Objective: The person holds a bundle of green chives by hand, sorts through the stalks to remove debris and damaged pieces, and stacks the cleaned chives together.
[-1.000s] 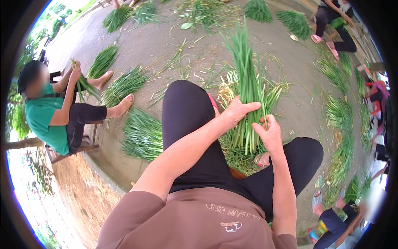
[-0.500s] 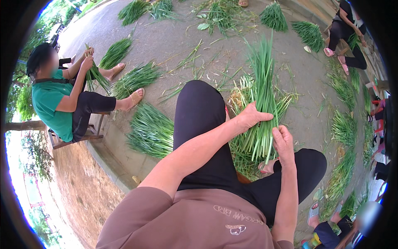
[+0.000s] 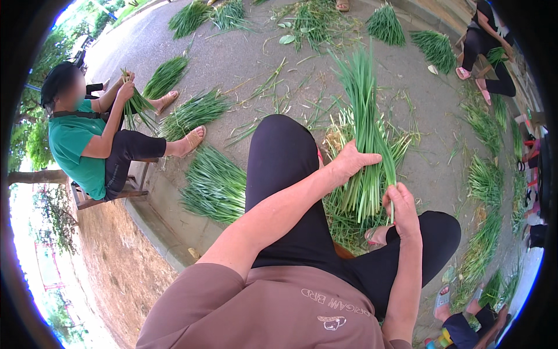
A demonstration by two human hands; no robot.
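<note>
My left hand [image 3: 352, 163] is wrapped round a thick bundle of long green chives [image 3: 363, 110], its thumb lying across the leaves. The leafy tips point away from me, and the pale stem ends hang below that hand. Just right of the bundle, my right hand [image 3: 402, 206] pinches a few chive stems [image 3: 391, 174] near their pale lower ends. Those stems bend out from the bundle toward my right fingers. Under the bundle, between my legs, lies a heap of loose chives and yellowed trimmings [image 3: 337, 218].
A pile of chives [image 3: 214, 185] lies left of my knee. A person in green [image 3: 78, 136] sits on a wooden stool at left, holding chives. More bunches [image 3: 385, 26] and scattered trimmings cover parts of the pavement. Other people sit along the right side; a kerb [image 3: 154, 230] runs at lower left.
My right hand has moved slightly down and to the right, drawing a few stems out sideways from the bundle. My left hand keeps its grip; the bundle's tips lean more to the left.
</note>
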